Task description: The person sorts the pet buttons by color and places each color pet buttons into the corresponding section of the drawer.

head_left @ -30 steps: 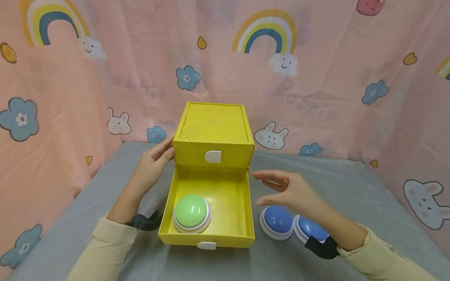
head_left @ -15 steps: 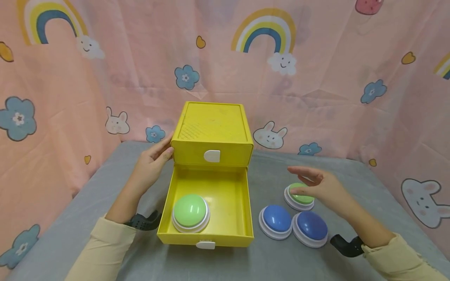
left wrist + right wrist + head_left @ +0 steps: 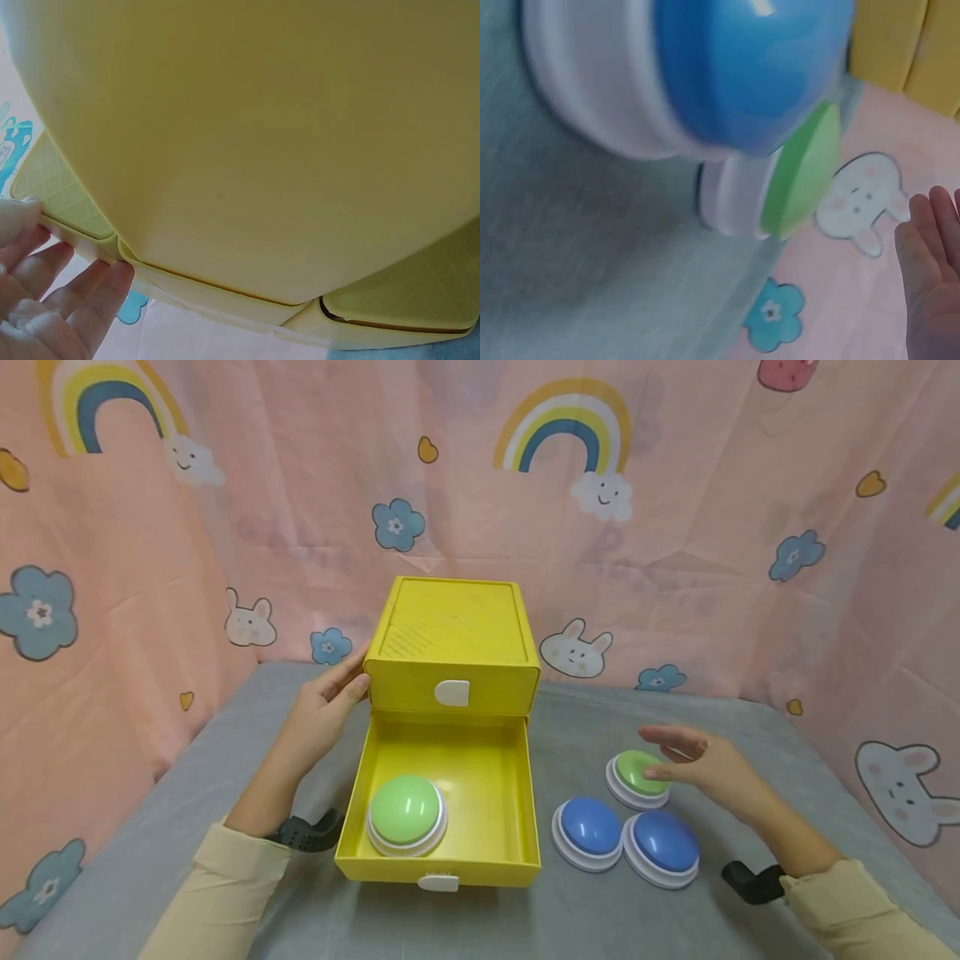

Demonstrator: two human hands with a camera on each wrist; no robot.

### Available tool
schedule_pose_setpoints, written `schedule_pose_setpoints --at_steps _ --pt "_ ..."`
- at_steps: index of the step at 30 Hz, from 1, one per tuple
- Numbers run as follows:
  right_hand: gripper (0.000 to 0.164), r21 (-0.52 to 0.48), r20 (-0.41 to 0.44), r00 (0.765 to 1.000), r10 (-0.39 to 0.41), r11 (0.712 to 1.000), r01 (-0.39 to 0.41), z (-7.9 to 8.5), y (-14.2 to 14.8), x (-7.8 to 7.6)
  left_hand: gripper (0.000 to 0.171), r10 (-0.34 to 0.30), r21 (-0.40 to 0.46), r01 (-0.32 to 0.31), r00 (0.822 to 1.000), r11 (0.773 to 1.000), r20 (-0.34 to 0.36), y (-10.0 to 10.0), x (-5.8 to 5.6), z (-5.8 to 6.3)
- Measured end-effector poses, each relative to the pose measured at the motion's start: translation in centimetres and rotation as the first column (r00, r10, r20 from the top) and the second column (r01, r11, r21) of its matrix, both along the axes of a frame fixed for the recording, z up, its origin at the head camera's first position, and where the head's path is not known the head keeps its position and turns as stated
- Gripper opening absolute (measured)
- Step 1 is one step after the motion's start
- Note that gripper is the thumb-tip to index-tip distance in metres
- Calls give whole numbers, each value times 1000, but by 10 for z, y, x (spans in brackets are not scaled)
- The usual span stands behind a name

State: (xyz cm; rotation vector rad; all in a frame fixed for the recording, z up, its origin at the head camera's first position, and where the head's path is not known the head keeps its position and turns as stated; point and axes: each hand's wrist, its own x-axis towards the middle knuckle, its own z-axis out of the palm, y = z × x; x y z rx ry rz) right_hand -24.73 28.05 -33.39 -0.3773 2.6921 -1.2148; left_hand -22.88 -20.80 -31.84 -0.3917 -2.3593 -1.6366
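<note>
A yellow two-drawer box (image 3: 453, 618) stands on the grey cloth, its lower drawer (image 3: 480, 793) pulled out. Inside that drawer, toward the left front, sits a green dome button (image 3: 406, 810) with a white base. My left hand (image 3: 318, 710) rests its fingers (image 3: 75, 296) against the box's left side. Over on the right, my right hand (image 3: 705, 768) hovers by a second green dome button (image 3: 636, 770), fingers extended and nothing in its grasp; the right wrist view shows the hand apart from the button. Two blue dome buttons (image 3: 591, 827) (image 3: 664, 842) sit in front of it.
A pink cloth backdrop (image 3: 480, 527) with rainbows, bunnies and flowers hangs behind and at both sides. Grey cloth (image 3: 600, 927) covers the table. The upper drawer (image 3: 412, 689) is closed. Each wrist wears a black strap mount (image 3: 752, 883).
My right hand has moved right, from beside the open drawer to over the right-hand green button, uncovering that button and the right blue one. My left hand has stayed against the box.
</note>
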Motion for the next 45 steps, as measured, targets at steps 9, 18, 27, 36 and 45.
schedule_pose_setpoints --at_steps 9,18,27,36,45 --pt "70 25 9 1000 10 1000 -10 -12 12 -9 53 2 5 -2 1000 1000 7 0 1 1" --pt "74 40 45 999 15 999 -17 -29 20 -16 53 5 -1 -5 1000 1000 14 1 1 1" --pt "81 18 55 998 38 999 -39 -42 25 -19 52 -1 -7 1 1000 1000 3 1 0 1" --pt "89 20 95 995 41 999 -43 -49 21 -22 52 3 -9 -3 1000 1000 1 0 0 0" --pt "95 139 111 994 -4 990 -12 -53 17 -27 53 3 -3 -3 1000 1000 10 0 1 2"
